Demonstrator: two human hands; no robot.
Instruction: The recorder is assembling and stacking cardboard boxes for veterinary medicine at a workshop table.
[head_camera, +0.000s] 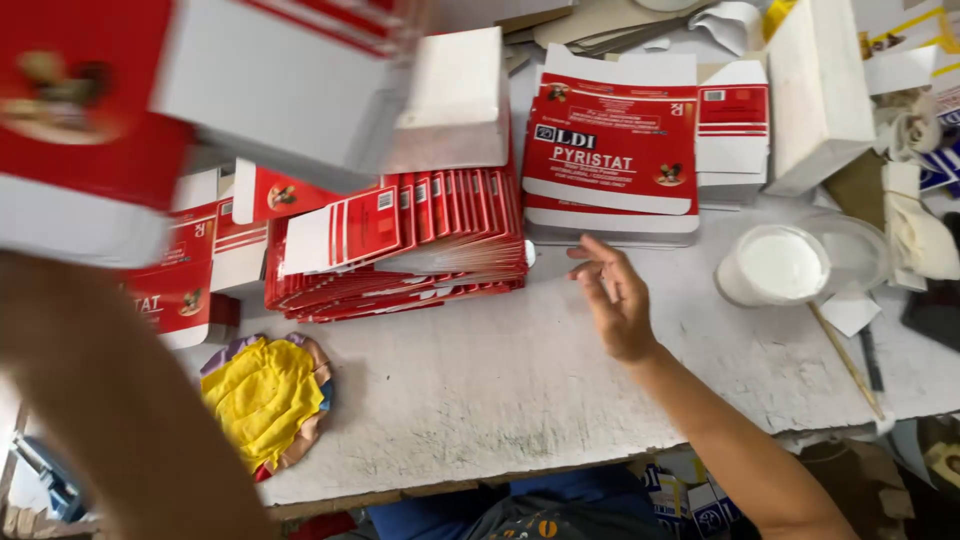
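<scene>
The right hand (612, 300) hovers low over the white counter (500, 390), fingers spread loosely and holding nothing, its fingertips pointing toward the near edge of a squared stack of flat red-and-white cartons (612, 150). Just to the left of that stack lies a second, fanned pile of the same flat cartons (410, 245), slumped so that each blank overlaps the next. The left forearm crosses the near left of the view, blurred, and the left hand itself is hidden (whether it is open or closed cannot be told); a folded red-and-white carton (90, 120) looms large and blurred at the upper left, close to the camera. A yellow cloth pad (265, 395) with a coloured rim lies on the counter near the front edge, left of the right hand. To the right of the hand stands a round tub of white paste (772, 265), with a thin stick (845, 360) lying beside it. A white box (815, 95) stands behind the tub.
</scene>
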